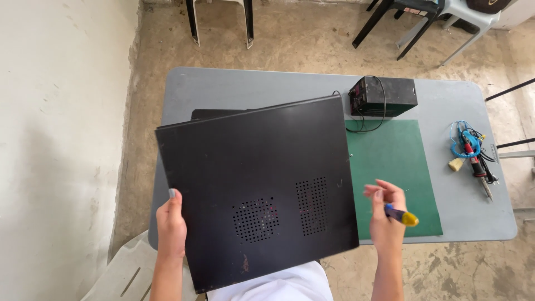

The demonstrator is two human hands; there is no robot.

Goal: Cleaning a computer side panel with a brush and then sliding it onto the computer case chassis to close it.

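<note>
A large black metal side panel [256, 189] with two patches of vent holes is held up, tilted, over the left half of the grey table [256, 86]. My left hand [171, 223] grips the panel's lower left edge. My right hand [386, 214] is just off the panel's right edge, above the green mat [390, 161], and holds a screwdriver with a blue and yellow handle [402, 215]. A black computer case [217, 113] shows only as a thin strip behind the panel's top edge; the rest is hidden.
A black power supply box [383, 96] with cables sits at the back of the mat. A soldering iron with a coiled blue cable [471, 153] lies at the table's right end. Chairs [220, 19] stand beyond the table, a white chair [125, 273] at lower left, a wall on the left.
</note>
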